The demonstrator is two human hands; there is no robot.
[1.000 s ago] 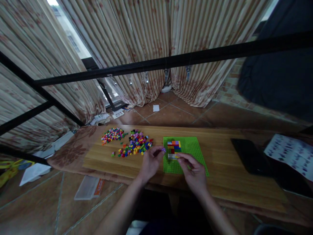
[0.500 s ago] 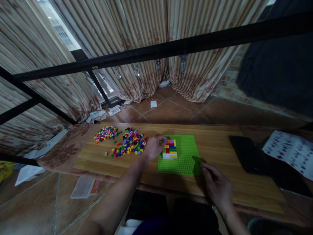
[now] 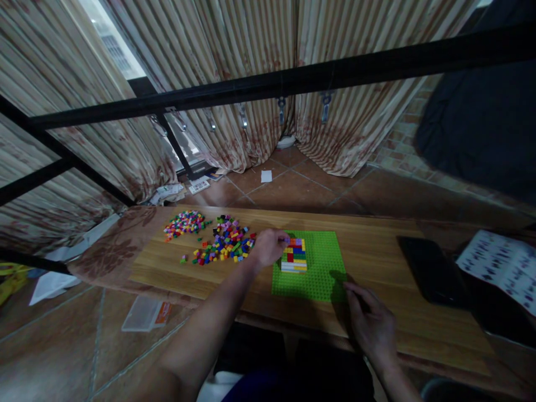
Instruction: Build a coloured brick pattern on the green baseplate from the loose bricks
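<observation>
A green studded baseplate (image 3: 324, 262) lies on the wooden table. On its left half stands a block of stacked toy bricks (image 3: 296, 258), with white and yellow rows nearest me and red, blue and orange ones farther back. At the block's far left corner, my left hand (image 3: 270, 247) pinches a small purple brick (image 3: 286, 239), mostly covered by the fingers. My right hand (image 3: 372, 318) is closed, thumb and forefinger together at the baseplate's near right corner. Left of the baseplate is a spread of loose bricks (image 3: 226, 243) in many colours.
A second pile of smaller bricks (image 3: 186, 222) sits at the table's far left. To the right lie a black phone-like slab (image 3: 431, 272) and a printed sheet (image 3: 500, 268). A black metal rail (image 3: 251, 92) crosses beyond the table (image 3: 377, 245). A clear plastic lid (image 3: 142, 314) is on the floor.
The view has shifted slightly, moving the scene a little to the right. My left hand stays at the block's far left corner, and my right hand keeps its place at the baseplate's corner.
</observation>
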